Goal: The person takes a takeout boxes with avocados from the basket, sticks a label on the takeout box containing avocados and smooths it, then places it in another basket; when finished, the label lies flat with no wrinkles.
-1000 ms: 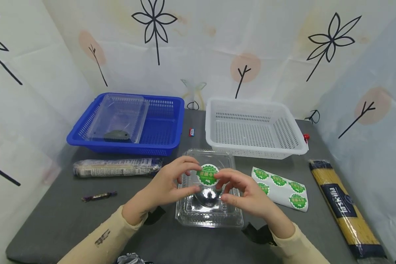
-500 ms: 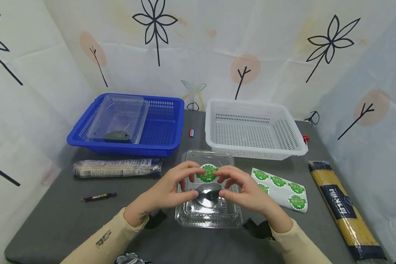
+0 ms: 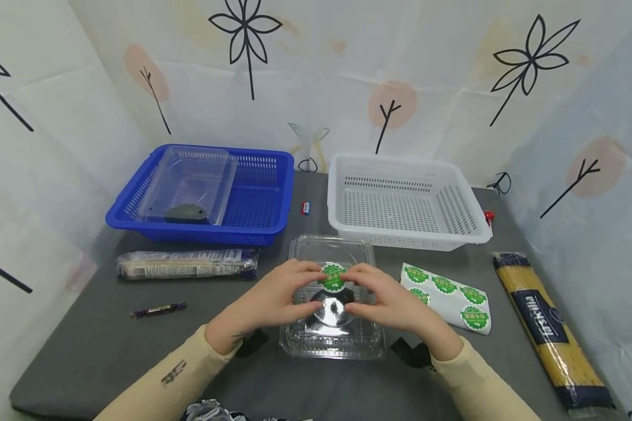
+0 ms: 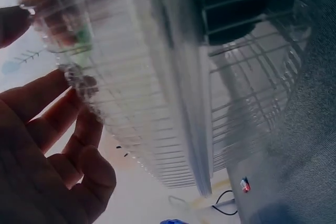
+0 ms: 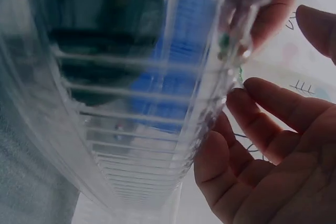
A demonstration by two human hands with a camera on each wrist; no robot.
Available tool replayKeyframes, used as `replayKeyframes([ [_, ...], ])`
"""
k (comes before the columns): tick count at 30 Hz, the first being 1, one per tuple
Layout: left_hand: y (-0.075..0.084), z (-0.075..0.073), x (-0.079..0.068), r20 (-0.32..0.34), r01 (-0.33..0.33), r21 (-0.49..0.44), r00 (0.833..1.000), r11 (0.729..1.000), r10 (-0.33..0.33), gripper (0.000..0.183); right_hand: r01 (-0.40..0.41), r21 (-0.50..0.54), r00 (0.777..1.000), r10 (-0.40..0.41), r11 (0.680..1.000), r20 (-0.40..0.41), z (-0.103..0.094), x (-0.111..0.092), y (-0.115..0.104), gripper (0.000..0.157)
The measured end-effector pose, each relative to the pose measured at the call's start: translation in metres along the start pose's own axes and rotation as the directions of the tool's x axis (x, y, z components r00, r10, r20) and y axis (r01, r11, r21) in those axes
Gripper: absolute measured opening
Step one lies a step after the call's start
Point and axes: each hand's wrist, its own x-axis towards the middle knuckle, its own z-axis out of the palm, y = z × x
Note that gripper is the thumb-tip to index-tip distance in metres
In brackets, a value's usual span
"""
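Note:
A clear plastic clamshell box (image 3: 342, 345) sits on the grey table in the head view, a dark rounded thing (image 4: 247, 3) showing through its wall in the left wrist view. A round green-and-white sticker (image 3: 332, 278) overlaps its lid. My left hand (image 3: 276, 298) touches the sticker's left edge with the index fingertip, its thumb apart over the lid. On the other side, my right hand (image 3: 387, 297) has its index fingertip at the right edge, thumb likewise apart. Both wrist views show several fingers bent loosely at the lid's top edge.
A sheet of green stickers (image 3: 447, 297) lies to the right, beside a pasta pack (image 3: 548, 327). Behind stand a blue basket (image 3: 258, 202) with another clear box (image 3: 189, 181) and a white basket (image 3: 400, 202). A wrapped noodle pack (image 3: 186, 264) and small candy bar (image 3: 158, 310) lie left.
Both hands have come slightly closer together over the lid. The sticker's right edge has come a little inward, and the fingertips remain at its sides. The box has stayed in place.

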Motion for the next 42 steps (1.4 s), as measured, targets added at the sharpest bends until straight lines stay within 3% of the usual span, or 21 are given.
replayKeyframes([
  [6, -0.003, 0.008, 0.004, 0.004, -0.033, 0.137, 0.999, 0.990, 0.033, 0.046, -0.065, -0.170, 0.996, 0.074, 0.983, 0.044, 0.003, 0.003, 0.001, 0.059],
  [11, -0.002, 0.013, 0.004, 0.014, -0.031, 0.183, 0.999, 0.983, 0.029, 0.048, -0.060, -0.308, 0.995, 0.082, 0.949, 0.057, 0.007, 0.007, 0.000, 0.055],
  [19, -0.002, 0.017, 0.005, 0.036, -0.030, 0.264, 0.999, 0.964, 0.022, 0.048, -0.086, -0.435, 0.987, 0.135, 0.896, 0.084, 0.011, 0.012, -0.005, 0.058],
  [27, -0.001, 0.017, 0.004, 0.052, -0.053, 0.305, 0.998, 0.951, 0.039, 0.045, -0.026, -0.571, 0.995, 0.078, 0.820, 0.066, 0.015, 0.006, 0.000, 0.065],
  [37, -0.001, 0.016, 0.001, 0.028, -0.052, 0.345, 0.999, 0.937, 0.045, 0.038, -0.012, -0.547, 0.995, 0.066, 0.837, 0.078, 0.012, -0.002, 0.006, 0.059],
  [42, -0.003, 0.017, -0.001, -0.028, -0.056, 0.315, 0.997, 0.948, 0.068, 0.030, -0.021, -0.483, 0.996, 0.058, 0.875, 0.063, 0.010, -0.005, 0.010, 0.057],
])
